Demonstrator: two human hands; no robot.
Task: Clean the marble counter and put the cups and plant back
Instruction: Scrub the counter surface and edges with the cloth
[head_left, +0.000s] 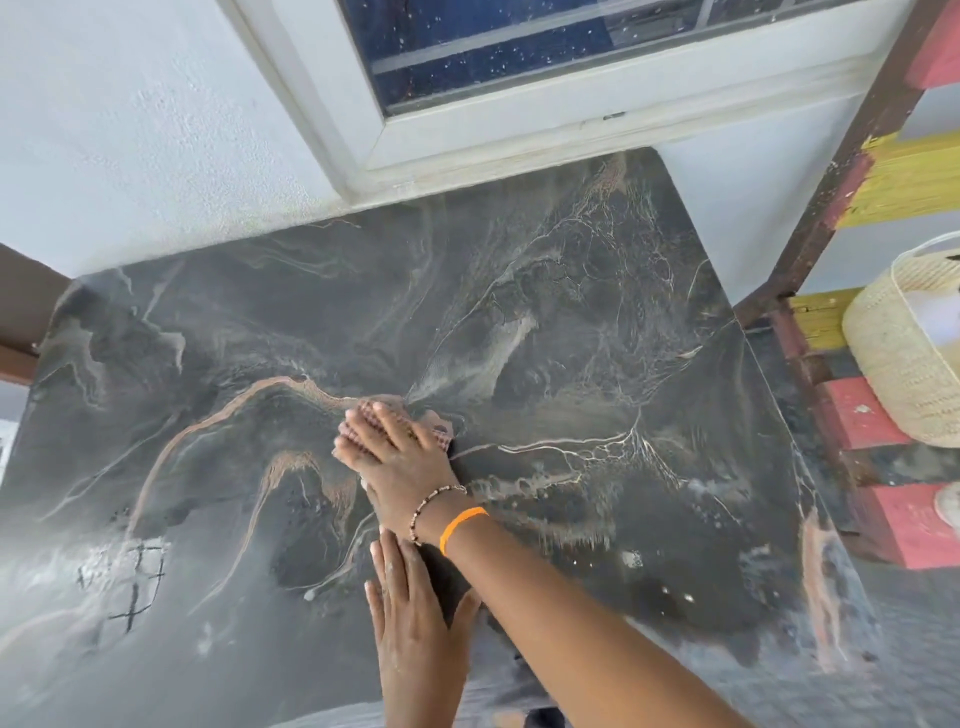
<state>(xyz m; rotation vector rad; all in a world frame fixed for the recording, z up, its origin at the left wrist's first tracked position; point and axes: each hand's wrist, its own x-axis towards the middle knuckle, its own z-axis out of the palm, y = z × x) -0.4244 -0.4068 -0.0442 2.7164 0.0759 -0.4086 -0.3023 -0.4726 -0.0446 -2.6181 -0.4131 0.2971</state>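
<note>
On the desk: a dark marble desk (545, 338) below a window (519, 47), its top streaked with pale film; no cups or plant in view.
Cloth: one pink textured cloth (415, 415), at mid-desk under the right hand.
Right hand (400, 457): fingers straight, pressing flat on the cloth.
Left hand (415, 623): flat and open on the desk near its front edge, holding nothing.
Handling: the cloth looks soft, light and limp, likely damp; best held by a flat palm or bunched at the edge. The marble is hard and probably slick where wet.
Count: one cloth, two hands, one woven basket (904, 353) on the painted shelf (872, 421) to the right.
</note>
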